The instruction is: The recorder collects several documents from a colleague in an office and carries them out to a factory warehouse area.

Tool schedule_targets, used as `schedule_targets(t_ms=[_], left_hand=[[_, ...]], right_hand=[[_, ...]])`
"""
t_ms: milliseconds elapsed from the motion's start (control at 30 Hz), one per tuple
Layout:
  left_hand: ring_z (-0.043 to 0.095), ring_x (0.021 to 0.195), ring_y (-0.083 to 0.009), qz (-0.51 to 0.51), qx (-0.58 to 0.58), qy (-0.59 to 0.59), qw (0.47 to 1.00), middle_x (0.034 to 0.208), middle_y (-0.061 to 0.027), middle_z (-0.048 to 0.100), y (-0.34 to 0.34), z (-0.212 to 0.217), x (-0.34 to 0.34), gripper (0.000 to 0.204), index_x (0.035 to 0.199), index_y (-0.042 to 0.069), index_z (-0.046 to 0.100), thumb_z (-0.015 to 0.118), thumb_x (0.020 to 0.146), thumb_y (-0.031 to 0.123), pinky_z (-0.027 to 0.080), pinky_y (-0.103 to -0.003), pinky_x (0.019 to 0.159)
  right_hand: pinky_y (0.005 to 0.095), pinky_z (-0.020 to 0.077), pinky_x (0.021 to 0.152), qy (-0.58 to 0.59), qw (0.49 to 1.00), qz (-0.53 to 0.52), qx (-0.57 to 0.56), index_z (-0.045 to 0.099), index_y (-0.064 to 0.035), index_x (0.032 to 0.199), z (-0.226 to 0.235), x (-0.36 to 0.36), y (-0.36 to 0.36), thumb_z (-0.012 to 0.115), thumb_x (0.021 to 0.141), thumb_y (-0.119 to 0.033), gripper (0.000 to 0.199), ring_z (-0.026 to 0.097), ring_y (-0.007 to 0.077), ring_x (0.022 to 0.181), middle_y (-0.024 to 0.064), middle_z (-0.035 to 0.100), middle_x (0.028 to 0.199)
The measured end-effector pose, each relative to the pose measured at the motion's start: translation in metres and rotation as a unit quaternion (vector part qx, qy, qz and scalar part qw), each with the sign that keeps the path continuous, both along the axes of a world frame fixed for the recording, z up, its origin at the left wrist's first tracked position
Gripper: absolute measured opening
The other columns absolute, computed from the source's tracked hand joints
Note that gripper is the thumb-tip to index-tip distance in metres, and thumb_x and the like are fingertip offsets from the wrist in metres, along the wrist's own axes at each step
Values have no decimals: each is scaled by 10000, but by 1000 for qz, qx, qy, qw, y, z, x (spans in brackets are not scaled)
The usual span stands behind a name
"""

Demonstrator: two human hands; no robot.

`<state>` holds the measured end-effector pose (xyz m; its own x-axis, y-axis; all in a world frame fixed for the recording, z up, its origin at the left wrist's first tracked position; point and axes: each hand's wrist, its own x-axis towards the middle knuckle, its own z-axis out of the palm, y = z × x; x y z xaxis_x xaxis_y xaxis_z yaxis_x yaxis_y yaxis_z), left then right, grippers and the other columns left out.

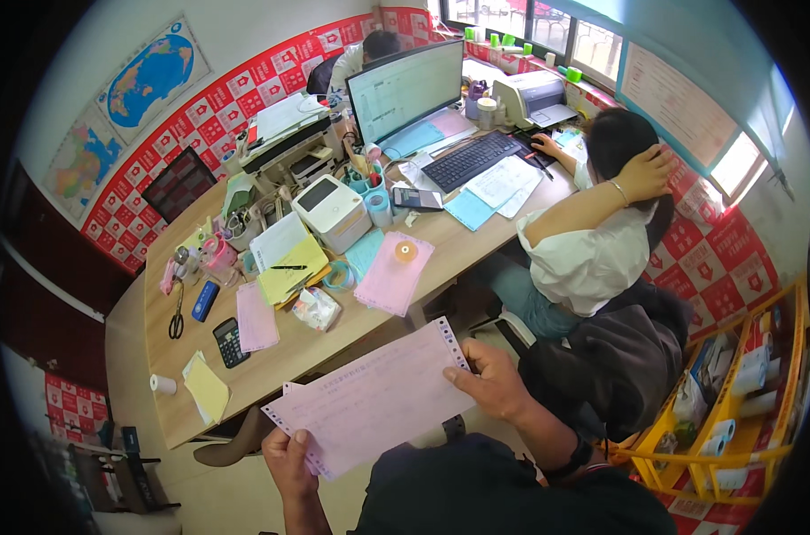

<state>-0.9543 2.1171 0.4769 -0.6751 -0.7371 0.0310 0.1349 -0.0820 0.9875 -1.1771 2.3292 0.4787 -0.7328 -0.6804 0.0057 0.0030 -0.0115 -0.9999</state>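
Observation:
A pink printed form (374, 388) with punched side edges is stretched between my two hands in front of my body; a second sheet's edge peeks out behind its left end. My left hand (291, 459) pinches the lower left end, thumb on top. At the upper right end, my right hand (494, 379) grips the form with the thumb over its face. Beyond it on the desk lie more pink sheets (389, 290) with a round orange-topped roll (405, 251) on them, and a white tissue pack (316, 308).
The wooden desk (316, 352) carries a calculator (231, 342), scissors (176, 312), a white label printer (332, 212), a monitor (409, 94) and a keyboard (470, 160). At right sits a person (592, 250), one hand on a mouse. A yellow rack (690, 459) stands at lower right.

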Motion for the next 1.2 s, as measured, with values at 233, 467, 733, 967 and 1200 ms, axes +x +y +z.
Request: schedule_targets(t_ms=[233,467,733,967,1200], left_hand=[[608,816,-139,-3,-59,2,998,935,-94,673,7,11,54,364,996,-67,650,692,823,252,470,-276,757],[608,786,-137,46,-33,8,998,904,-95,676,-5,-6,141,351,994,-78,650,688,830,230,472,-271,728],[589,769,-123,68,-17,-8,998,893,-89,670,-10,-24,197,359,997,-79,640,691,832,236,463,-260,714],[598,787,-131,121,-26,15,992,915,-100,670,5,-21,203,343,1020,-81,625,675,842,209,479,-272,738],[614,842,-161,145,-27,-3,989,955,-123,665,13,-25,188,348,1054,-93,609,657,850,185,481,-292,786]], right_hand=[[242,377,564,-17,999,-19,-44,571,-13,816,-3,54,10,630,864,-132,141,429,42,647,-23,516,704],[237,344,533,-37,999,33,-13,557,-20,819,-12,123,-20,643,864,-130,147,393,41,621,-37,464,680],[240,366,547,-15,997,65,26,557,-11,848,-8,167,-33,645,864,-137,155,413,43,628,-15,484,683],[240,374,568,34,992,119,9,560,-1,864,11,152,-43,632,870,-123,142,423,48,646,-10,506,707],[248,483,652,-112,984,135,26,558,-21,923,-62,109,-16,563,918,-167,146,557,92,682,34,588,795]])
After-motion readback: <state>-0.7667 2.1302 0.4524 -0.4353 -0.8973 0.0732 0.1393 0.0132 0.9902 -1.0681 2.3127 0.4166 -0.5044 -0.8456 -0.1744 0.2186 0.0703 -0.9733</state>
